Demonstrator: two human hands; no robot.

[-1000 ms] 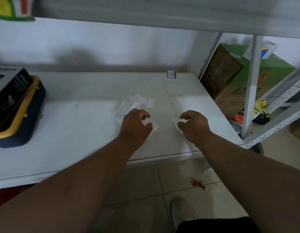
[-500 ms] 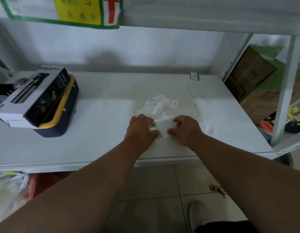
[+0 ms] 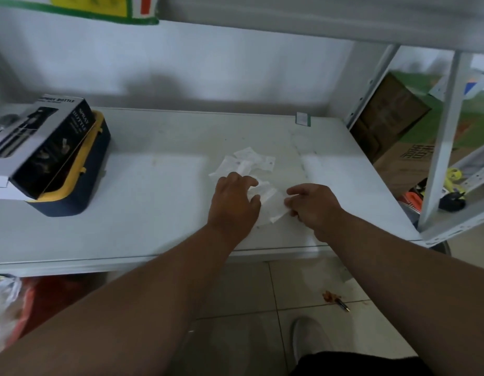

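Item: white packet [image 3: 273, 206], low over the white shelf board [image 3: 154, 213], near its front edge. We pinch its right margin with the right hand [image 3: 314, 206]; the left hand [image 3: 234, 204] curls its fingers on the opposite end. Long axis slants, far end toward the pile of packets [image 3: 246, 164] just behind, near end toward the front edge. Open board: wide to the left, up to the navy-and-yellow case [image 3: 72, 191] bearing the spray bottle box [image 3: 42, 147]; narrower to the right, ending at the shelf upright [image 3: 441, 137]. Upper shelf [image 3: 317, 20] overhead.
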